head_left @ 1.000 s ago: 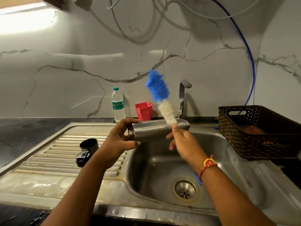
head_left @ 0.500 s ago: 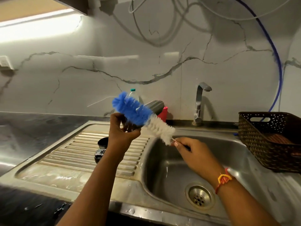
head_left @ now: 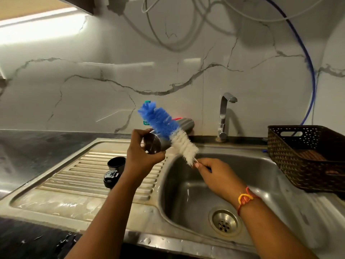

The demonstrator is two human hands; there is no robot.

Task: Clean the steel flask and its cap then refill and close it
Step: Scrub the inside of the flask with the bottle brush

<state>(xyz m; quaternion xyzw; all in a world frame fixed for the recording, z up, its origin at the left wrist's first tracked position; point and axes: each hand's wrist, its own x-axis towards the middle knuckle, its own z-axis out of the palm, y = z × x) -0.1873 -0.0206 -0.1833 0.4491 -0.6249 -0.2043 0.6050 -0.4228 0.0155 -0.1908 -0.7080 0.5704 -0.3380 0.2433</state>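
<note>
My left hand (head_left: 142, 155) grips the steel flask (head_left: 155, 143) near its base and holds it almost level above the drainboard, base toward me, mouth end (head_left: 185, 123) pointing away to the right. My right hand (head_left: 214, 171) pinches the handle of a bottle brush (head_left: 168, 130) with blue bristles at the tip and white bristles near the handle. The brush lies across the front of the flask, outside it. Two black cap parts (head_left: 113, 170) stand on the drainboard, left of my left forearm.
The steel sink basin (head_left: 261, 176) with its drain (head_left: 225, 222) lies under my right hand. A tap (head_left: 224, 116) stands behind it. A dark woven basket (head_left: 306, 156) sits at the right. A plastic water bottle (head_left: 146, 113) and something red are partly hidden behind the brush.
The flask has swung from lying across over the sink to pointing away, base toward me, held more to the left. The brush has tilted from near upright to slanting left across the flask.
</note>
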